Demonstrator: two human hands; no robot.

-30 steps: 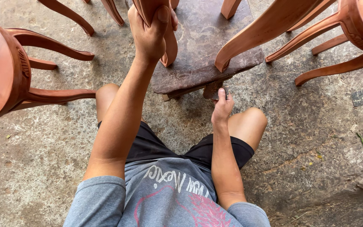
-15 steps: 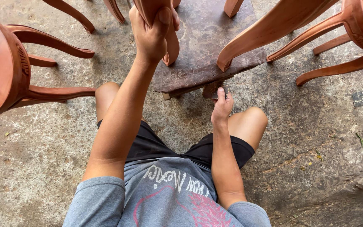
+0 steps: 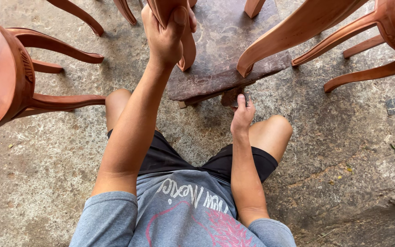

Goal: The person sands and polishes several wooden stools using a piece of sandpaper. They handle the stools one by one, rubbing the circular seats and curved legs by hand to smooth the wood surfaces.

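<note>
So far your left hand point(image 3: 168, 36) is closed firmly around the curved chair leg point(image 3: 186, 43) above the low wooden board point(image 3: 227, 55), while your right hand point(image 3: 242, 116) pinches a small dark piece point(image 3: 231, 97), probably sandpaper, under its edge, not yet on the leg.

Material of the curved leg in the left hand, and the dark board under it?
Curved leg: looks like bare reddish-brown wood, smooth, matte, no gloss visible. Dark board: seemingly old weathered wood, grey-brown, rough chipped edges, scratched top. Left hand grips the leg.
</note>
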